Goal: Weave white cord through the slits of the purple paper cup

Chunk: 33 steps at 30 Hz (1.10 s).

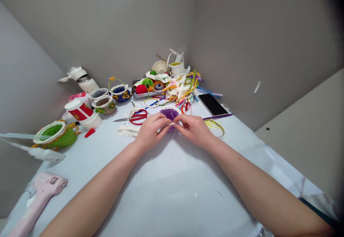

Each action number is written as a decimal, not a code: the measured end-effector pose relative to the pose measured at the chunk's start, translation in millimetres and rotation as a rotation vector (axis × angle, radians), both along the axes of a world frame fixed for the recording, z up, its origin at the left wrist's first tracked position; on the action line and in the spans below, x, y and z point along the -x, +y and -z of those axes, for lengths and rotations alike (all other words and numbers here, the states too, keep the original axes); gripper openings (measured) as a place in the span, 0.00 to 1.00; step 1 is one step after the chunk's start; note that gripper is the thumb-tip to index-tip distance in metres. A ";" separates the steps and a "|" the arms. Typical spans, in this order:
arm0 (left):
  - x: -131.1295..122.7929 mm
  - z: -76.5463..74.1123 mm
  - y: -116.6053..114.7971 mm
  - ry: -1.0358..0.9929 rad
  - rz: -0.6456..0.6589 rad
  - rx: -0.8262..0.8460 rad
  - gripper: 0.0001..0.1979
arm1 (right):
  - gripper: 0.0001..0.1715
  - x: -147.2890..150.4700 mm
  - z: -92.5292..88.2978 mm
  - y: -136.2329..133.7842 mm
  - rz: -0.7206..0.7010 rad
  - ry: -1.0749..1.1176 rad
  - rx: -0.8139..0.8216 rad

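Observation:
Both hands meet at the middle of the table, in front of a small purple basket [170, 113] with a white rim. Between the fingertips runs a thin white strip [172, 124], perhaps cord or lace; a fine end hangs below it. My left hand [152, 129] pinches it from one side, thumb and forefinger together. From the other side my right hand [195, 129] pinches it the same way. The hands partly cover the basket. Red-handled scissors [138, 117] lie left of my left hand, with white lace [127, 131] below them.
A pink glue gun [44, 194] lies front left, near a green basket [57, 136]. Paper cups [83, 113], decorated pots [103, 104] and a bottle [86, 83] stand at the left. Yarn balls fill a tray [146, 94] behind. A phone [213, 104] lies right, beside tangled ribbons [184, 88].

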<state>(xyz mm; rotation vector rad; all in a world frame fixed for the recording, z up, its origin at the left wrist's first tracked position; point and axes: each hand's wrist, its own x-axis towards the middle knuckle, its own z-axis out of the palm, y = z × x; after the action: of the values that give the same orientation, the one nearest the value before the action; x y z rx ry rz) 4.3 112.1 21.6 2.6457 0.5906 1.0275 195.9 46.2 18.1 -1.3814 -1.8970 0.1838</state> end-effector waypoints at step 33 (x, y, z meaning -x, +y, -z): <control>-6.6 3.9 -5.5 -0.139 -0.066 0.138 0.03 | 0.11 -21.4 -45.5 4.2 -0.090 0.010 0.085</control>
<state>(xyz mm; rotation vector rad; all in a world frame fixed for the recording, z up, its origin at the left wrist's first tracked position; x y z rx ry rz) 10.9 106.6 17.7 2.4286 0.6958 1.1349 217.3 50.3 63.6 -1.3488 -1.9642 0.3180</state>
